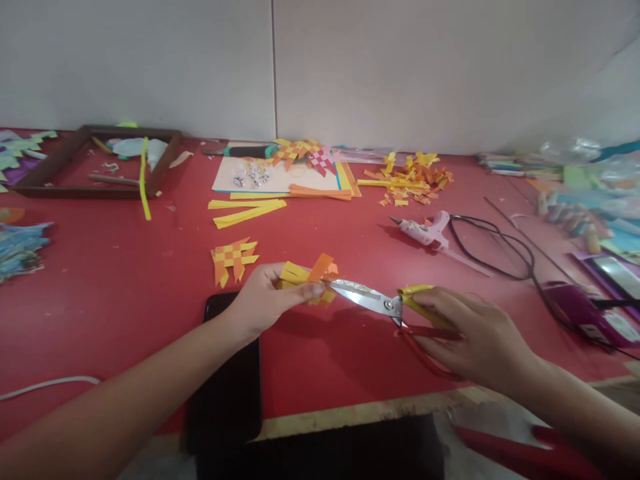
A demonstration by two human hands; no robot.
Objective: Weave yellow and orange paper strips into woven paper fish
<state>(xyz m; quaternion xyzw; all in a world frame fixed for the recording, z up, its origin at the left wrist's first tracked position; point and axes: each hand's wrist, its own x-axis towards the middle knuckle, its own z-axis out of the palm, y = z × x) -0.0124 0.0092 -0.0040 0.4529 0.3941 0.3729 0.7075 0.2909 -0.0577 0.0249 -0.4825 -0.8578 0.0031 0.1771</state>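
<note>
My left hand (pixel 273 297) pinches a woven paper piece (pixel 297 275) of yellow and orange strips between thumb and fingers. My right hand (pixel 473 330) is wrapped round the handles of a pair of scissors (pixel 363 295), one handle yellow and one red. The blades point left, and their tips reach the orange strips beside my left thumb. Whether the blades are closed on the paper I cannot tell. Behind my left hand lies a finished-looking woven paper fish (pixel 234 259) in orange and yellow. A black phone (pixel 227 380) lies partly under my left forearm.
A pink glue gun (pixel 426 230) with a black cord lies at the right. Beyond are yellow paper strips (pixel 247 212), a heap of orange and yellow scraps (pixel 417 177) and paper sheets (pixel 280 175). A brown frame (pixel 83 193) stands at the back left of the red table (pixel 125 267).
</note>
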